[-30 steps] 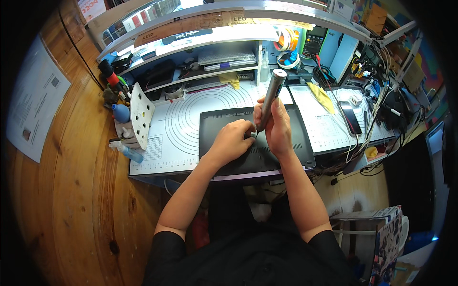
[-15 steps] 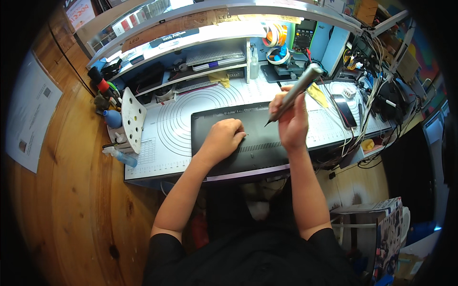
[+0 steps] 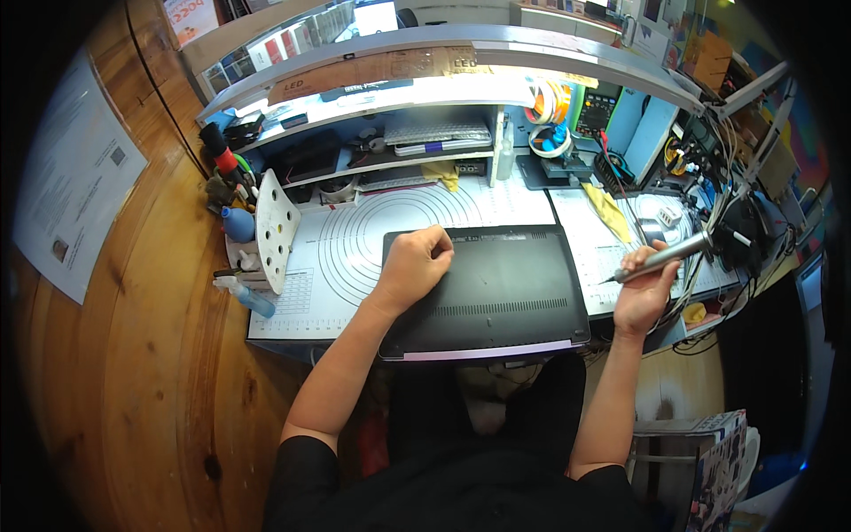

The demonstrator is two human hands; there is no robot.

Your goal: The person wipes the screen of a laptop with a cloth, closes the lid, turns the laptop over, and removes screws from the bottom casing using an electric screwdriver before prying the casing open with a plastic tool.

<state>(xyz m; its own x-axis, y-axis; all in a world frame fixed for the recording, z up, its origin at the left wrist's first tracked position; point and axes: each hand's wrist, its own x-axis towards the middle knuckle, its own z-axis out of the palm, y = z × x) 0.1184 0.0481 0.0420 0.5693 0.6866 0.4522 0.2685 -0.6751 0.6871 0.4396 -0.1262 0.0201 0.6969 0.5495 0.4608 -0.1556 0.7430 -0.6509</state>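
A black laptop (image 3: 496,275) lies bottom side up on the white mat, its rows of vents and small screw holes facing me. Above its far left part is my left hand (image 3: 415,268), thumb and fingertips pinched together; whatever they may hold is too small or hidden to make out. Off the laptop's right edge, my right hand (image 3: 645,297) grips a grey pen-shaped electric screwdriver (image 3: 667,257). The tool lies slantwise across the fingers, its thin dark tip pointing left toward the laptop.
A white perforated holder (image 3: 277,232) with tools and a blue air blower (image 3: 238,223) stands at the left, near a spray bottle (image 3: 250,297). Shelves (image 3: 417,160) line the back. Yellow cloth (image 3: 607,213), a green multimeter (image 3: 596,111) and tangled cables (image 3: 722,213) are at the right.
My right hand has swung the screwdriver right, from above the laptop to beyond its right edge. My left hand has lifted from the cover's middle toward its far left, fingers pinched. The view has shifted.
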